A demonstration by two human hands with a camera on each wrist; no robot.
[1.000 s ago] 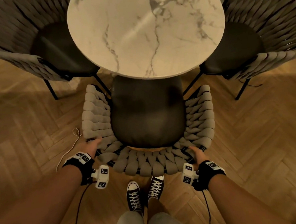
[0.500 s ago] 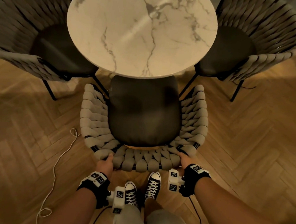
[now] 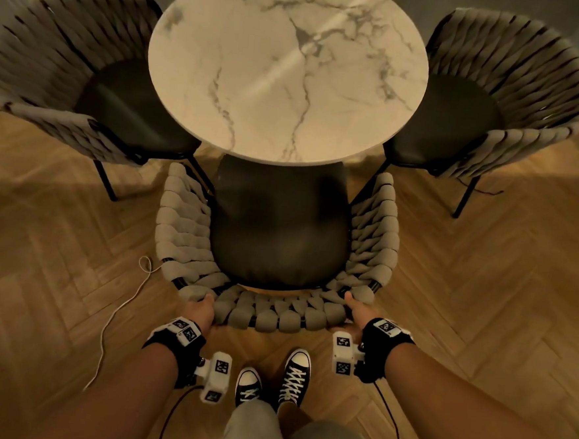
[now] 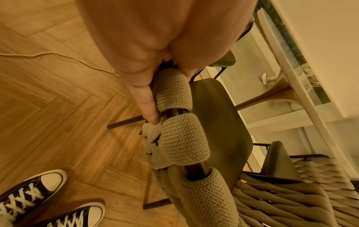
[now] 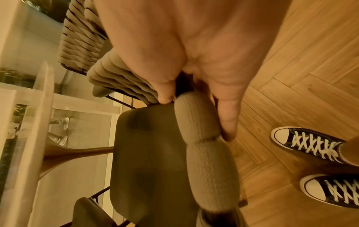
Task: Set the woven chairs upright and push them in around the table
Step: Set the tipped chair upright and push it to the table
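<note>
Both the left hand and right hand are gripping, fingers clamped on its back rim, the near grey rope-woven chair, already upright and going under the round marble table, seemingly almost finished.

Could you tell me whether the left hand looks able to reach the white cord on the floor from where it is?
Probably yes: the cord lies on open floor just outside the left hand, but that hand grips the chair and must let go first.
</note>
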